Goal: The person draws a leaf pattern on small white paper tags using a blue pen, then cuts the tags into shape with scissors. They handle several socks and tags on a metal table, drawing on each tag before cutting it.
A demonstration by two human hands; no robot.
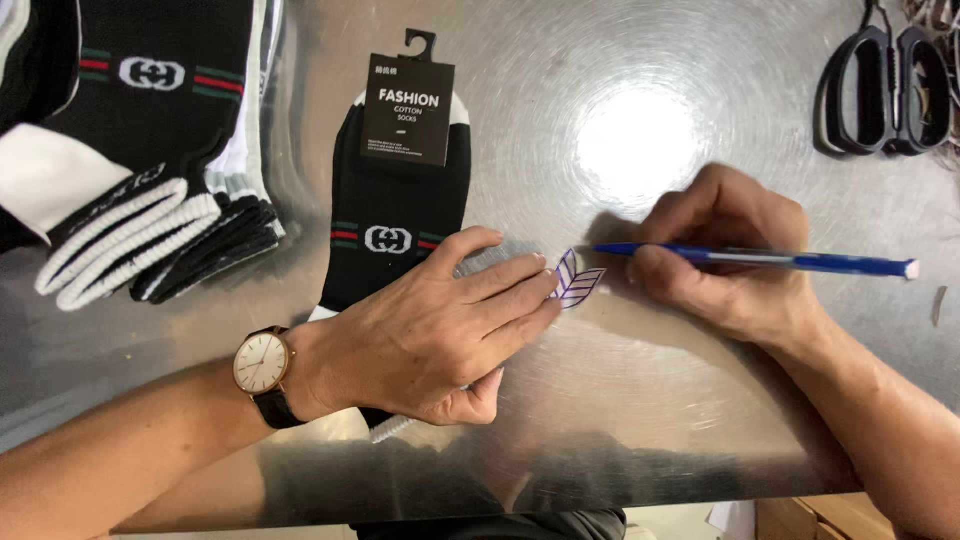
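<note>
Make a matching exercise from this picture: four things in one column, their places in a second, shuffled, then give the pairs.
Things:
1. pen
2. scissors
3. wristwatch
4. small label

Places:
A. on the left wrist
B. at the table's far right corner
C. held in the right hand
D. at the fingertips of the left hand

Pairs: 1-C, 2-B, 3-A, 4-D
</note>
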